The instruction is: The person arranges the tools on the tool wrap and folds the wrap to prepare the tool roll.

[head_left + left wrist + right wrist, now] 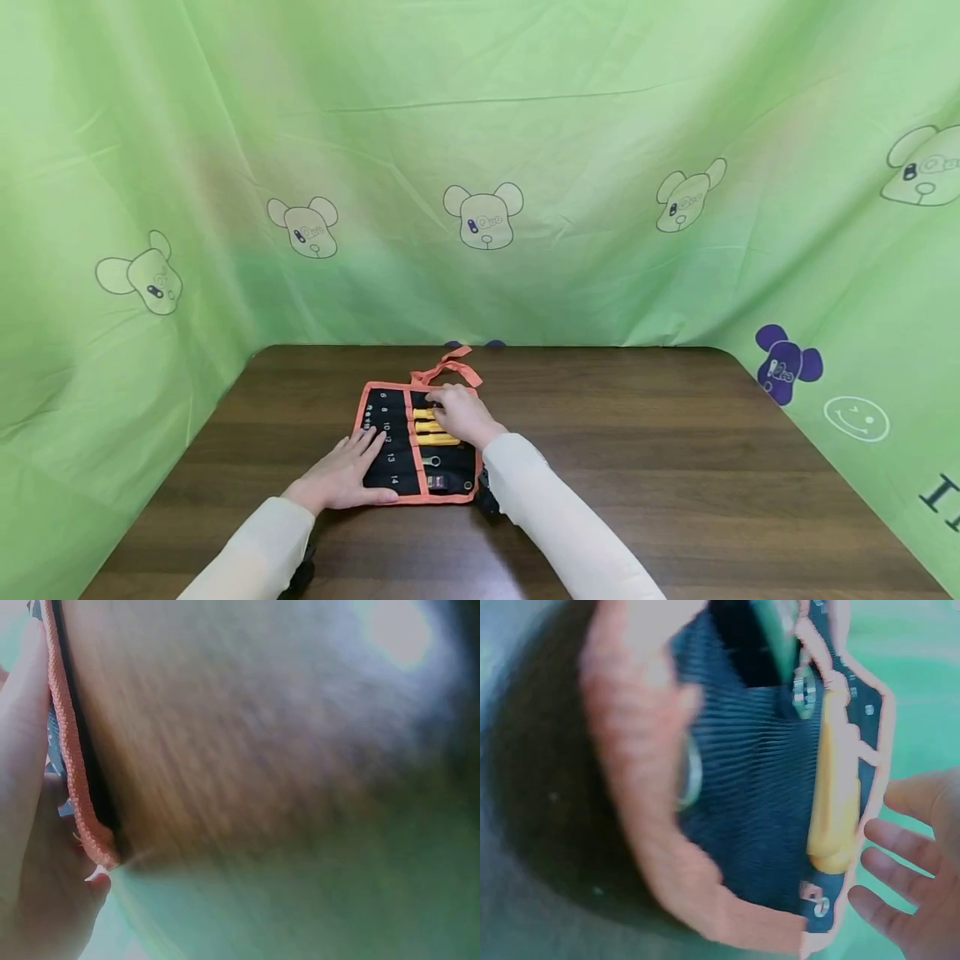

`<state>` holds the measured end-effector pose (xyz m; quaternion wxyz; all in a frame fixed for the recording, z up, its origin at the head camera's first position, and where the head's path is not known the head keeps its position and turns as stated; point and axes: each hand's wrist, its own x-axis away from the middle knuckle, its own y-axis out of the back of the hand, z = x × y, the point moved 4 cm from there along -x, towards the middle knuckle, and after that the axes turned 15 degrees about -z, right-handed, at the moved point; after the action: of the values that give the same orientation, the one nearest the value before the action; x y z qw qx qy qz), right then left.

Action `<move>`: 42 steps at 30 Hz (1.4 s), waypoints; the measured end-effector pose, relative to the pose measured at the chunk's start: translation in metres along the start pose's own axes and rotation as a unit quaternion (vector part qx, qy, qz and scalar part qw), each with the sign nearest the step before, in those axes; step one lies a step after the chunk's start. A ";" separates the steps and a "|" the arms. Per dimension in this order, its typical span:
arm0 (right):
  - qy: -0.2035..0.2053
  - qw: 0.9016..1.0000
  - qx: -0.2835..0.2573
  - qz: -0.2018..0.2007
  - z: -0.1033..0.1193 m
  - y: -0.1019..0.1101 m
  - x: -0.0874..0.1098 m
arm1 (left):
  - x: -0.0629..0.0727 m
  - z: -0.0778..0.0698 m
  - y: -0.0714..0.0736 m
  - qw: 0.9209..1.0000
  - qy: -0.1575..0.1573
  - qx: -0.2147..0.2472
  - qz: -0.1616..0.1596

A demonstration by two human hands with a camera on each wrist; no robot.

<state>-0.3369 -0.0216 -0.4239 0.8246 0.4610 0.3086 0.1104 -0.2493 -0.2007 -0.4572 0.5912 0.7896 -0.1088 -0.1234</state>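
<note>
A black tool roll (405, 483) with orange edging lies unfolded on the table, numbers printed down its left half. My left hand (341, 473) rests on its left part, fingers spread and thumb along the near edge. Several yellow handles (438, 439) stick out of the pockets on the right half. Over the farthest of them is my right hand (463, 414), its fingertips at the upper pockets. In the right wrist view its fingers (904, 877) are loosely bent and apart, beside the roll's edge, with nothing between them. A ring-ended wrench (433, 461) shows in a nearer pocket.
Orange tie straps (450, 364) trail from the roll's far edge. A small labelled dark piece (437, 482) sits in the nearest pocket. The brown wooden table (637, 450) extends to both sides, and a green curtain (585, 275) hangs behind it.
</note>
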 end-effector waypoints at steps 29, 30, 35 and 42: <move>0.150 0.981 0.041 0.115 0.020 0.015 0.068 | 0.026 -0.003 0.007 0.997 -0.073 0.025 -0.019; 0.152 0.980 0.045 0.122 0.019 0.015 0.070 | 0.026 -0.002 0.006 0.997 -0.073 0.023 -0.020; 0.157 0.972 0.067 0.161 0.016 0.014 0.077 | 0.027 0.000 0.004 0.997 -0.077 0.018 -0.028; 0.169 0.963 0.091 0.190 0.015 0.013 0.083 | 0.026 -0.006 0.005 0.995 -0.090 -0.009 -0.035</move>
<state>-0.2612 0.0136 -0.4414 0.6784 0.5592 0.3591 0.3132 -0.2229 -0.2044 -0.4525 0.5814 0.7733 -0.1323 -0.2156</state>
